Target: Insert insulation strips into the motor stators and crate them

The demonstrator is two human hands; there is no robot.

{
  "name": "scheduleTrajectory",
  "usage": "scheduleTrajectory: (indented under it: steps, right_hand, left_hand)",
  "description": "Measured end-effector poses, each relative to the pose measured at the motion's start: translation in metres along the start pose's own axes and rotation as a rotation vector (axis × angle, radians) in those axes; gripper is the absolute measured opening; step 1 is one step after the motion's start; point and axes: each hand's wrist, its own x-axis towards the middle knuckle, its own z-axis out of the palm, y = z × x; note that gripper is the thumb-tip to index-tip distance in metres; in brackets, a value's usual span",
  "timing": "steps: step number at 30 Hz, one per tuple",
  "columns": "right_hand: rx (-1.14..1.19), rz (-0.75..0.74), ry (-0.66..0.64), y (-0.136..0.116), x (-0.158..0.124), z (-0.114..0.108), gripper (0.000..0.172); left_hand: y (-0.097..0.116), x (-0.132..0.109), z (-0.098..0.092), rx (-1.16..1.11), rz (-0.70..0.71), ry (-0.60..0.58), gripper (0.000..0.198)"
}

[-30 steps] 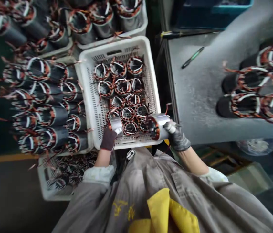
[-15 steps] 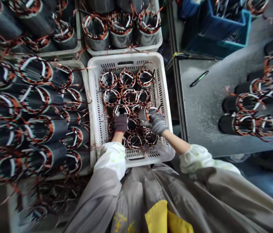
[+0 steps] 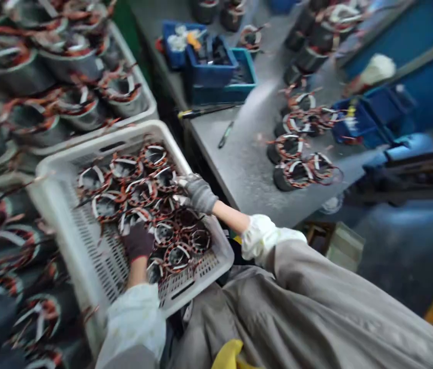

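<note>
Wire-wound motor stators (image 3: 141, 192) with copper windings and white sleeves stand in rows in a white slotted plastic crate (image 3: 55, 202). My left hand (image 3: 138, 240), in a dark glove, has its fingers closed over the rim of a stator (image 3: 136, 215) in the left part of the crate. My right hand (image 3: 200, 193), in a grey glove, is at the crate's right side, over the stators there. Its thumb and fingers are apart near a stator rim, with nothing clearly held. The palm partly hides the stator beneath.
More crates of stators (image 3: 78, 105) stand behind and to the left. At right, a grey table (image 3: 247, 154) carries a pen-like tool (image 3: 226, 134), blue bins (image 3: 212, 66) and standing stators (image 3: 296, 171). Another person's white-sleeved arm (image 3: 379, 72) shows beyond.
The view has swung right, so the crate appears turned and further left. My right hand held a tilted stator before; now that stator is down among the others. My left hand stays at its stator.
</note>
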Motion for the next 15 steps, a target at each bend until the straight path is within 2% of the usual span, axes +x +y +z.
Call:
scheduleTrajectory:
  steps: [1, 2, 3, 4, 5, 6, 8, 9, 11, 13, 15]
  right_hand:
    - [-0.026, 0.033, 0.086, 0.028, -0.022, -0.026, 0.031]
    - [-0.071, 0.106, 0.224, 0.059, -0.049, -0.052, 0.03]
    - [-0.142, 0.239, 0.398, 0.092, -0.077, -0.078, 0.032]
    - [-0.205, 0.364, 0.525, 0.124, -0.105, -0.102, 0.037]
    - [-0.258, 0.474, 0.599, 0.154, -0.132, -0.122, 0.042]
    - [-0.298, 0.57, 0.619, 0.18, -0.155, -0.137, 0.044]
    - [-0.363, 0.635, 0.506, 0.218, -0.189, -0.153, 0.048]
    - [-0.39, 0.618, 0.41, 0.227, -0.2, -0.154, 0.051]
    - [-0.429, 0.545, 0.213, 0.232, -0.216, -0.15, 0.056]
    - [-0.438, 0.512, 0.061, 0.225, -0.229, -0.143, 0.057]
    - [-0.404, 0.507, -0.076, 0.216, -0.244, -0.137, 0.055]
  left_hand:
    - [0.012, -0.003, -0.006, -0.045, -0.102, 0.087, 0.052]
    - [0.03, -0.007, -0.012, -0.099, -0.164, 0.19, 0.057]
    - [0.052, -0.012, -0.017, -0.164, -0.175, 0.303, 0.058]
    - [0.081, -0.016, -0.024, -0.231, -0.117, 0.415, 0.056]
    - [0.116, -0.021, -0.03, -0.288, 0.012, 0.512, 0.051]
    - [0.156, -0.023, -0.038, -0.33, 0.2, 0.581, 0.044]
    - [0.247, -0.021, -0.054, -0.371, 0.571, 0.665, 0.038]
    - [0.294, -0.017, -0.062, -0.332, 0.771, 0.657, 0.041]
    - [0.385, -0.003, -0.076, -0.159, 1.1, 0.599, 0.052]
    - [0.461, 0.013, -0.083, 0.037, 1.279, 0.511, 0.055]
    - [0.515, 0.029, -0.084, 0.213, 1.368, 0.382, 0.05]
